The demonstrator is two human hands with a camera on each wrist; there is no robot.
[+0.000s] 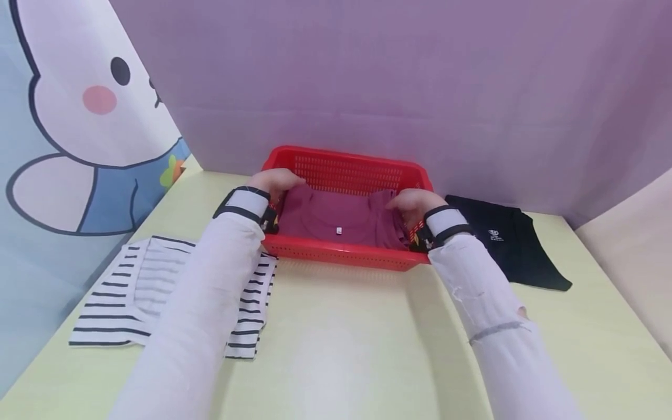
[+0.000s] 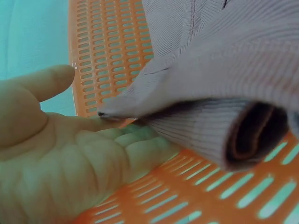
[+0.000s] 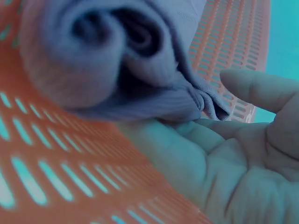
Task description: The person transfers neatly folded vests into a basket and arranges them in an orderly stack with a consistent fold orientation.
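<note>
A folded maroon shirt point(image 1: 341, 216) with a small white label lies inside a red perforated plastic basket point(image 1: 336, 254). My left hand point(image 1: 276, 179) is at the shirt's left side within the basket. In the left wrist view its palm faces up, the thumb stands apart, and the fingertips are hidden under the ribbed cloth point(image 2: 201, 84). At the other end is my right hand point(image 1: 417, 204). The right wrist view shows its fingers reaching beneath the rolled cloth point(image 3: 74, 60), with the thumb point(image 3: 247, 86) raised clear of it.
A white shirt with black stripes point(image 1: 112, 297) lies on the pale yellow table point(image 1: 341, 338) at left, partly behind my left sleeve. A folded black garment point(image 1: 504, 239) rests right of the basket. A purple curtain point(image 1: 367, 76) hangs behind, and a cartoon-printed cloth point(image 1: 68, 116) at left.
</note>
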